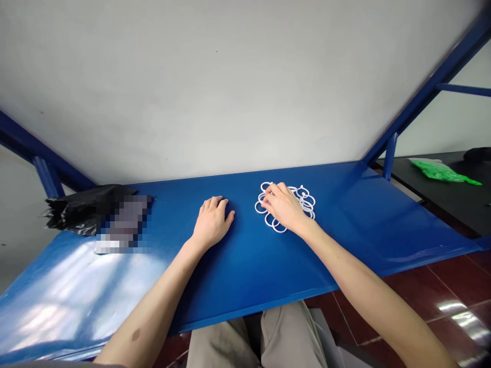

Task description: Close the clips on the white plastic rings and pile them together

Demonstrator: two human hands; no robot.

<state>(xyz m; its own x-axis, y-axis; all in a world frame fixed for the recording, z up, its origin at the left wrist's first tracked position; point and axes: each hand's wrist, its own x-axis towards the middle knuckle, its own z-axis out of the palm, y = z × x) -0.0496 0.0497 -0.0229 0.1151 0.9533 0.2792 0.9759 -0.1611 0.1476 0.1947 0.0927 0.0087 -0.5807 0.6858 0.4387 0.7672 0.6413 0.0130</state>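
My left hand [213, 220] rests palm down on the blue tabletop [238, 271], fingers stretched and slightly apart, holding nothing. To its right lies a loose pile of thin white rings [307, 204], several of them overlapping; a few show small knobs on their rims. My right hand [286, 207] is over the left part of this pile and covers some of the rings. Its thumb and fingertips come together at a white ring [261, 208] on the pile's left edge. The exact contact at the fingertips is partly hidden.
A crumpled black plastic bag [80, 204] and a pixelated dark item [126, 220] lie at the table's left. Blue frame bars [391, 153] slope up at both sides before a pale wall [230, 92]. On a dark table at right is a green packet [441, 171].
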